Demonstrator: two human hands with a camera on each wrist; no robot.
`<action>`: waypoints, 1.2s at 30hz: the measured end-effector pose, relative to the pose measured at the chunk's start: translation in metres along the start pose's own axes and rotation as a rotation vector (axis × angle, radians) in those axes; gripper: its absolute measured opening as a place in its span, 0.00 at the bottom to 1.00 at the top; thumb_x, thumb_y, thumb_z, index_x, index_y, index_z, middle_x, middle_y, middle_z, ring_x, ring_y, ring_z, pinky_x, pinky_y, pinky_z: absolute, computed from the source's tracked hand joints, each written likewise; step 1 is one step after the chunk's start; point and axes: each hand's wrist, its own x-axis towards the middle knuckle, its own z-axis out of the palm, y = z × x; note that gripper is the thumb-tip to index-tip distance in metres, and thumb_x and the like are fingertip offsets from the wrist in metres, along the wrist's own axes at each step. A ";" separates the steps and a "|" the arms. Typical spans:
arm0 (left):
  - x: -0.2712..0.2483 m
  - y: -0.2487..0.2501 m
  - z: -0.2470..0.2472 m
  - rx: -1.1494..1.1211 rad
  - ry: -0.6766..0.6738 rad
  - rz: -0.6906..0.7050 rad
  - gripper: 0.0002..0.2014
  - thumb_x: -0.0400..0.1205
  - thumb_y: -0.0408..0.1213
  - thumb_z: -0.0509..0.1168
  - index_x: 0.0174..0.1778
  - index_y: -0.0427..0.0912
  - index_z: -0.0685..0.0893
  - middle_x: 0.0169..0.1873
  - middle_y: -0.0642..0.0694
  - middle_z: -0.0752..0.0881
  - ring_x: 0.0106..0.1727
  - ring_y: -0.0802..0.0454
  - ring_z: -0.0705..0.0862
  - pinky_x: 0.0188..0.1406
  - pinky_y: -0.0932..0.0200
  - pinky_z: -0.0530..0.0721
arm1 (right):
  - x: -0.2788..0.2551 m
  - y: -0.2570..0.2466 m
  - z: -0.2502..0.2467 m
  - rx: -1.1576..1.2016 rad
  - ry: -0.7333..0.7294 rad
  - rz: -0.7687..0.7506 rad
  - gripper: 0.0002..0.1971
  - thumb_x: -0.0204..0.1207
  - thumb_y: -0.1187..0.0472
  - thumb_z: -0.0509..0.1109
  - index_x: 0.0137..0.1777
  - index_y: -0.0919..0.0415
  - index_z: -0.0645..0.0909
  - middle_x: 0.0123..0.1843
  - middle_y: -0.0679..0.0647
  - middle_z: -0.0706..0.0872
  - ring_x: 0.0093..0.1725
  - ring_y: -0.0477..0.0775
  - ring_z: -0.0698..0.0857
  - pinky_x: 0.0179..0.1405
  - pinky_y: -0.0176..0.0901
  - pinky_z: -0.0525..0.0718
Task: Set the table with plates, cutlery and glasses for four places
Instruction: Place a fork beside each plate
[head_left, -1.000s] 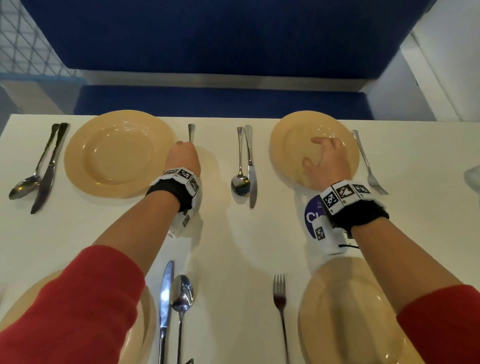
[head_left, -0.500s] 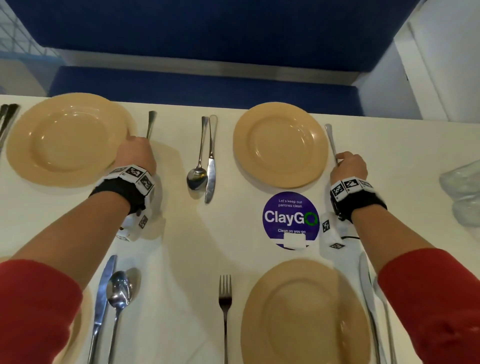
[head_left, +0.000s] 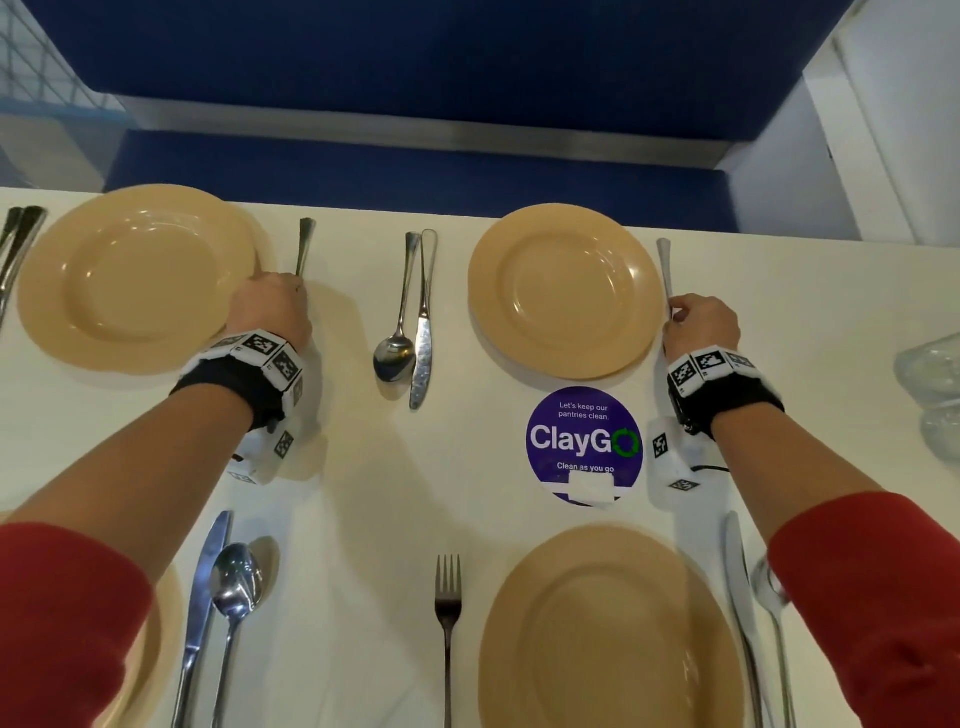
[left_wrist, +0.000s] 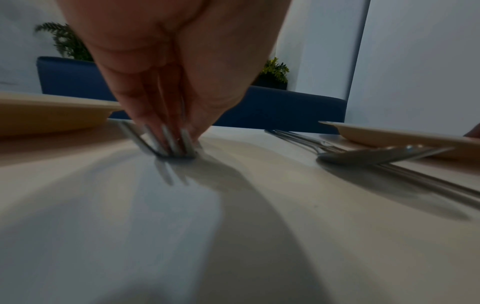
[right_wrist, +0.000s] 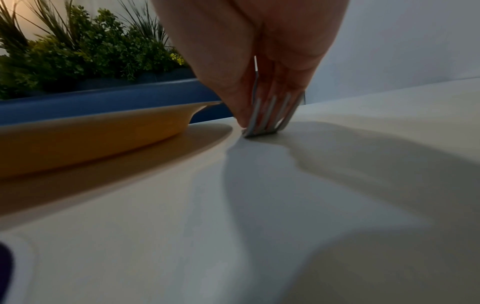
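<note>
Four tan plates lie on the white table (head_left: 337, 493): far left plate (head_left: 135, 275), far right plate (head_left: 563, 288), a near right plate (head_left: 608, 634) and a near left one under my sleeve. My left hand (head_left: 272, 309) grips a fork (head_left: 304, 244) just right of the far left plate; its tines (left_wrist: 171, 142) touch the table. My right hand (head_left: 698, 325) pinches another fork (head_left: 665, 270) right of the far right plate, tines (right_wrist: 270, 117) down on the table. A spoon (head_left: 397, 322) and knife (head_left: 423, 322) lie between the far plates.
A purple ClayGo sticker (head_left: 584, 444) sits mid-table. Near me lie a knife (head_left: 200, 613), a spoon (head_left: 234, 597) and a fork (head_left: 448, 623); more cutlery (head_left: 743, 597) lies right of the near right plate. Clear glasses (head_left: 932, 384) stand at the right edge. A blue bench (head_left: 415, 176) runs behind.
My right hand left the far right plate and took hold of the fork beside it. The left hand stayed on its fork. The head view shifted to the right.
</note>
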 end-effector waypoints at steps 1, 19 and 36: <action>0.000 0.001 -0.001 0.014 -0.015 0.001 0.11 0.83 0.27 0.57 0.55 0.31 0.84 0.47 0.30 0.85 0.50 0.32 0.82 0.45 0.45 0.78 | 0.000 0.000 0.000 0.001 0.002 0.001 0.18 0.78 0.73 0.62 0.67 0.65 0.80 0.62 0.66 0.85 0.62 0.65 0.83 0.61 0.47 0.79; 0.000 -0.001 -0.001 0.000 -0.036 -0.072 0.13 0.85 0.28 0.55 0.58 0.32 0.83 0.51 0.33 0.86 0.55 0.36 0.84 0.50 0.47 0.82 | -0.002 0.003 0.006 -0.023 0.044 -0.035 0.18 0.76 0.75 0.63 0.64 0.66 0.82 0.58 0.68 0.86 0.59 0.68 0.84 0.59 0.49 0.80; 0.005 -0.004 0.001 -0.088 -0.025 -0.101 0.10 0.82 0.26 0.58 0.53 0.29 0.83 0.48 0.31 0.85 0.51 0.34 0.83 0.45 0.49 0.80 | -0.002 0.005 0.007 -0.028 0.042 -0.039 0.18 0.76 0.74 0.64 0.65 0.66 0.81 0.59 0.69 0.85 0.59 0.69 0.83 0.58 0.51 0.80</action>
